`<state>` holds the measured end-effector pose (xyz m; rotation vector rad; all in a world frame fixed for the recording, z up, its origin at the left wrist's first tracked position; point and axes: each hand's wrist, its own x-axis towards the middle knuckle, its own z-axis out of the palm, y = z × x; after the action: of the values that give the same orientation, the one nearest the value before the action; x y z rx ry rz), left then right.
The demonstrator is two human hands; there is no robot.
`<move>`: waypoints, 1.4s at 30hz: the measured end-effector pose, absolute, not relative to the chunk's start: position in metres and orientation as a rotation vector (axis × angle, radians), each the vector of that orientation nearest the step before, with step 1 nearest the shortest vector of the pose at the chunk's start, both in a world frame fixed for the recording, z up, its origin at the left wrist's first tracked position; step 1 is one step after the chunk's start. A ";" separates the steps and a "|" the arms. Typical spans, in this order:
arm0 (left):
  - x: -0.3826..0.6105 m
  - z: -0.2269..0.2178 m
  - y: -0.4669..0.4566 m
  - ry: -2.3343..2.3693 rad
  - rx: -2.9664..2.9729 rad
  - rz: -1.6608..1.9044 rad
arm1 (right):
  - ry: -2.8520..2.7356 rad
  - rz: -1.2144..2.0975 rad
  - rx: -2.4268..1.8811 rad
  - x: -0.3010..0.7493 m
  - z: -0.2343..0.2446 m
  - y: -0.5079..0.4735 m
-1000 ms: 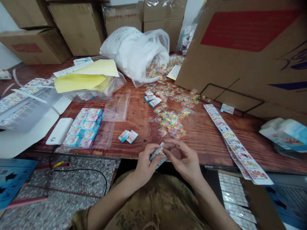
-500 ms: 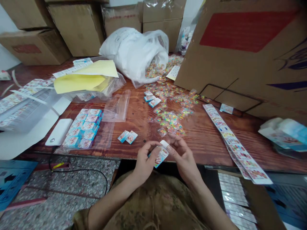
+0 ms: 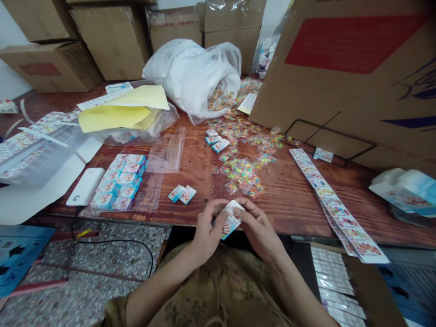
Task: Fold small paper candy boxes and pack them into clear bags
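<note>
A small blue-and-white printed cardboard box (image 3: pixel 231 223) is held at the near edge of a reddish-brown wooden bench (image 3: pixel 195 170), the left hand (image 3: pixel 208 227) gripping its body, apparently to steady it, leaving its white end flap (image 3: pixel 234 205) exposed for the right hand (image 3: pixel 258 225), which pinches there.

The single view comes from a camera on the person's head. It faces forward and down, across the tabletop (image 3: pixel 194 175), from above its near edge. The left hand (image 3: pixel 207 229) and the right hand (image 3: pixel 259 227) are close to the camera, beside the middle of this edge. The person's clothes (image 3: pixel 221 286) are nearest, at the bottom. The view reaches the cardboard boxes (image 3: pixel 109 43) along the far edge and includes some floor (image 3: pixel 112 265) below the near edge, at left.
</note>
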<state>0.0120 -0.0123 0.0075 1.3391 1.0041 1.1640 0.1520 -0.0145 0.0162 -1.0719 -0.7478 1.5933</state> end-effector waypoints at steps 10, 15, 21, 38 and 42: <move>0.012 0.013 -0.012 1.052 1.371 1.180 | -0.731 1.600 -1.059 0.152 0.015 -0.016; 0.014 0.012 -0.013 1.104 1.303 1.175 | -0.751 1.564 -1.057 0.153 0.011 -0.016; 0.013 0.015 -0.012 1.150 1.310 1.220 | -0.759 1.555 -1.024 0.152 0.010 -0.018; 0.014 0.007 -0.010 1.153 1.322 1.202 | -0.984 1.187 -1.086 0.151 0.012 -0.015; 0.013 0.006 -0.007 1.151 1.363 1.228 | -1.266 0.984 -1.183 0.159 0.011 -0.016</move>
<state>0.0134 -0.0073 0.0061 1.3632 1.1506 1.2281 0.1587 -0.0158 0.0105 -1.1835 -1.2656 0.9844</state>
